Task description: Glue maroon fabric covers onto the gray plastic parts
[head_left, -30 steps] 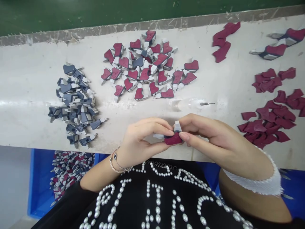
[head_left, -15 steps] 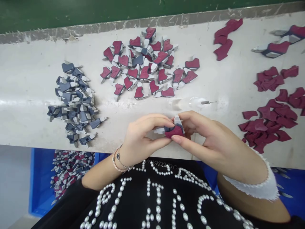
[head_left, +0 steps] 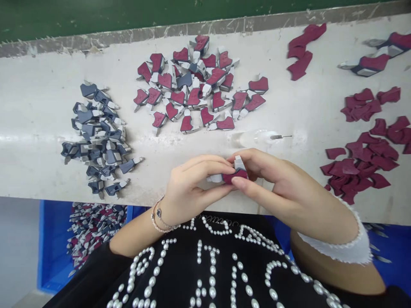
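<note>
Left hand [head_left: 192,185] and right hand [head_left: 276,184] are pinching a grey part [head_left: 238,163] with a maroon pad [head_left: 236,176] near the desk's [head_left: 32,171] front edge, padded parts [head_left: 192,87] look done behind it, bare grey parts [head_left: 99,139] and loose pads [head_left: 359,162] remain.

The held part [head_left: 236,174] pairs smooth pale-grey plastic with a matt maroon facing, felt or soft rubber by the look of it; the loose maroon pieces [head_left: 356,171] on the right share that dull finish. The slate parts [head_left: 99,141] on the left look like matt plastic. The tabletop [head_left: 38,171] is smooth white paint with a faint sheen, and its far edge strip [head_left: 192,29] is rough and chipped. The near bin [head_left: 51,244] is blue plastic. Glossy pearl beads [head_left: 212,273] sit on black cloth [head_left: 180,265].
</note>
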